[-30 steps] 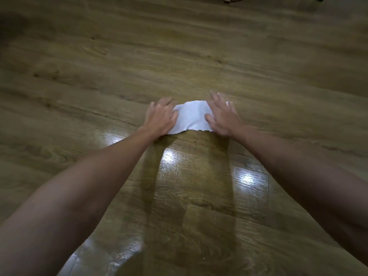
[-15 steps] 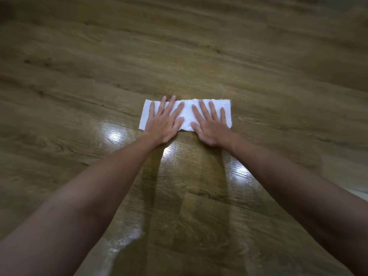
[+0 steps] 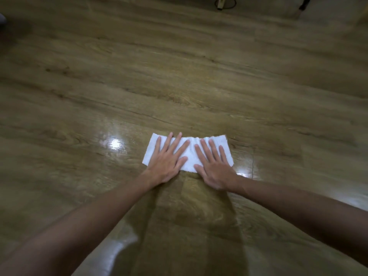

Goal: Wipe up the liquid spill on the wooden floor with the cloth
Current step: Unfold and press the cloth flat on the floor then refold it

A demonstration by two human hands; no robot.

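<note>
Cloth [image 3: 191,154] flat on wooden floor [image 3: 179,86] beneath spread, straight fingers [image 3: 175,145] of both hands.

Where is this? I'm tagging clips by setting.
Probably an indoor room, perhaps at home: glossy wood-plank floor reflecting overhead lights, a cable at the far edge, both hands pressing a white cloth.

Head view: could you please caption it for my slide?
Left hand and right hand press white cloth flat on wooden floor.

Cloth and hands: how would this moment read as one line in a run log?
step: wiping | left hand: flat on cloth | right hand: flat on cloth | floor: shiny near cloth
</note>
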